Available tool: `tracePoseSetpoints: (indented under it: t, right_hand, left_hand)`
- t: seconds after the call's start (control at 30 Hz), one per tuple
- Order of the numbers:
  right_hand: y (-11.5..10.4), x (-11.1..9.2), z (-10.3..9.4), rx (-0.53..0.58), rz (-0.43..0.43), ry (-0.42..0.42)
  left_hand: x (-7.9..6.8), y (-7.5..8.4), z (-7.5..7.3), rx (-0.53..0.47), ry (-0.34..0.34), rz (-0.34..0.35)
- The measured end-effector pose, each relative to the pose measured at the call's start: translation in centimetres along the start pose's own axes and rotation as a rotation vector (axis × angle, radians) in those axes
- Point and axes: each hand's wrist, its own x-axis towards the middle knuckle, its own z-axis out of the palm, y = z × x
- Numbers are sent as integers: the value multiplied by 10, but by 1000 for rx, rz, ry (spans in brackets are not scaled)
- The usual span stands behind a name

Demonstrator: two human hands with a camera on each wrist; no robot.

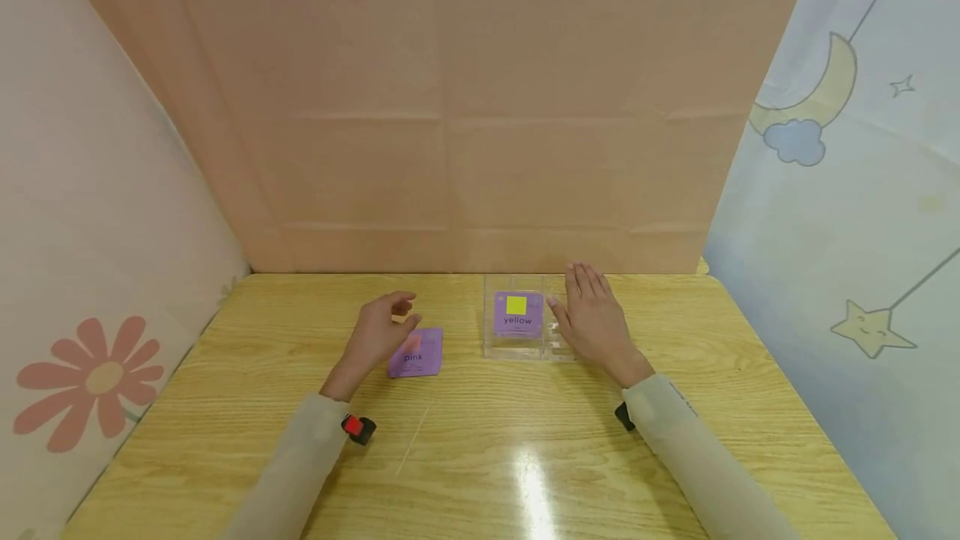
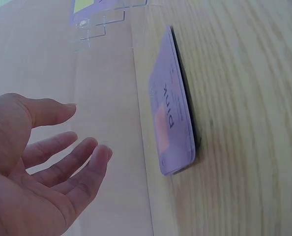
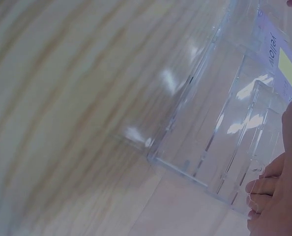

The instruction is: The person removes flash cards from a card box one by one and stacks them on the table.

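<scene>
A stack of purple cards [image 1: 417,362], its top one reading "pink", lies on the wooden table. Just above its upper left corner is my left hand [image 1: 377,332], fingers loosely bent and holding nothing; the left wrist view shows a gap between the fingers and the cards. To the right stands a clear plastic card holder [image 1: 513,352] with a purple "yellow" card [image 1: 518,325] in its left part. My right hand [image 1: 596,325] rests on the holder's right side with fingers extended, hiding part of it. In the right wrist view, clear ledges [image 3: 224,140] show beside the fingers.
A tan paper-like backdrop [image 1: 450,148] rises at the table's far edge. Patterned side panels flank the table [image 1: 465,457], with a flower on the left and moon and star on the right. Each wrist carries a small black device [image 1: 362,429].
</scene>
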Motion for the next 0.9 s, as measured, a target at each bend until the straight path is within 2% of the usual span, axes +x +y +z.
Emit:
tracePoseSetpoints:
  t: [0.5, 0.9]
  right_hand:
    - [-1, 2, -2, 7, 13, -18]
    - [-2, 0, -2, 2, 12, -22]
  left_hand:
    - [2, 9, -1, -15, 6, 39]
    - [1, 15, -1, 20, -10, 49]
